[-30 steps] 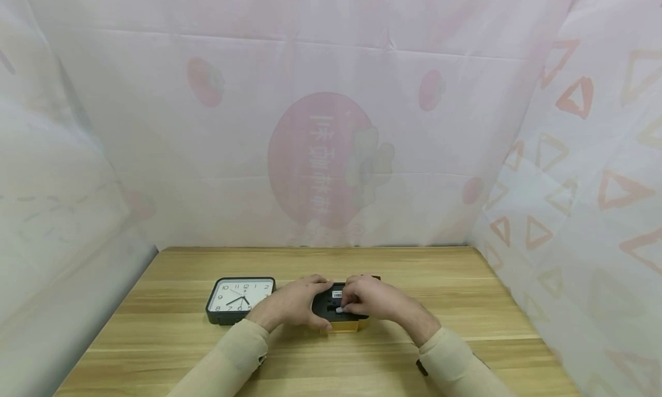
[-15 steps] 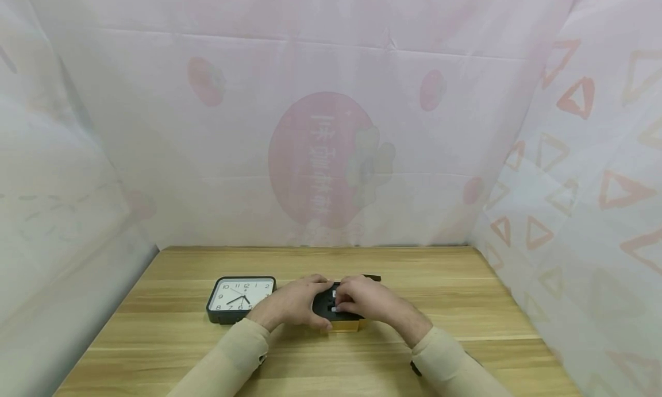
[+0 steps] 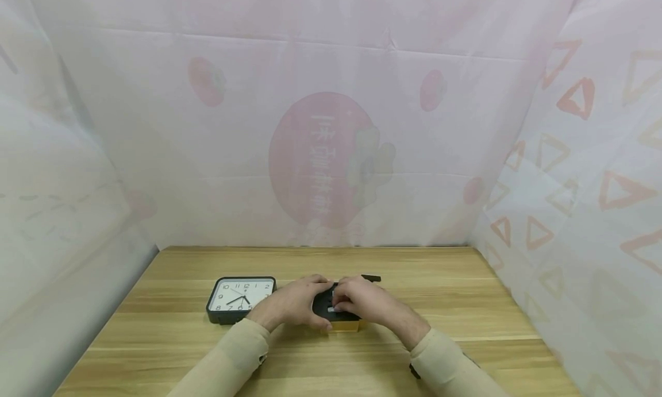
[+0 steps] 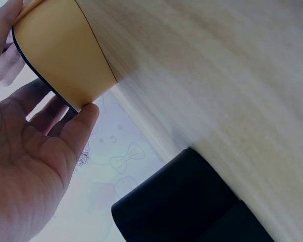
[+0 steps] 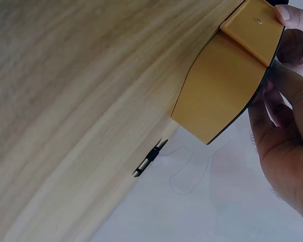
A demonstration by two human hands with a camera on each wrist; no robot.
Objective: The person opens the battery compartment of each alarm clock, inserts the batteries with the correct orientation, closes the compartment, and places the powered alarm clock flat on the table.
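Observation:
In the head view, a box-shaped device with a black back (image 3: 323, 305) and gold sides (image 3: 343, 327) sits mid-table, back facing up. My left hand (image 3: 295, 300) grips its left end, thumb on the near side and fingers on the far side. Over the black back, my right hand (image 3: 364, 298) has curled fingers and pinches a small white piece (image 3: 331, 309), too small to identify. The right wrist view shows the gold casing (image 5: 219, 83) beside my right fingers; the left wrist view shows its other end (image 4: 60, 50) against my left fingertips.
Left of the device lies a square black-framed clock (image 3: 240, 299), face up. A slim black object (image 3: 371, 278) lies beyond the right hand; in the right wrist view this slim object (image 5: 150, 158) has shiny parts. Patterned cloth (image 3: 331, 155) hangs behind the wooden table (image 3: 196, 351).
My right hand has shifted slightly left across the black back, carrying the white piece with it. More of the slim black object shows now. My left hand stays put.

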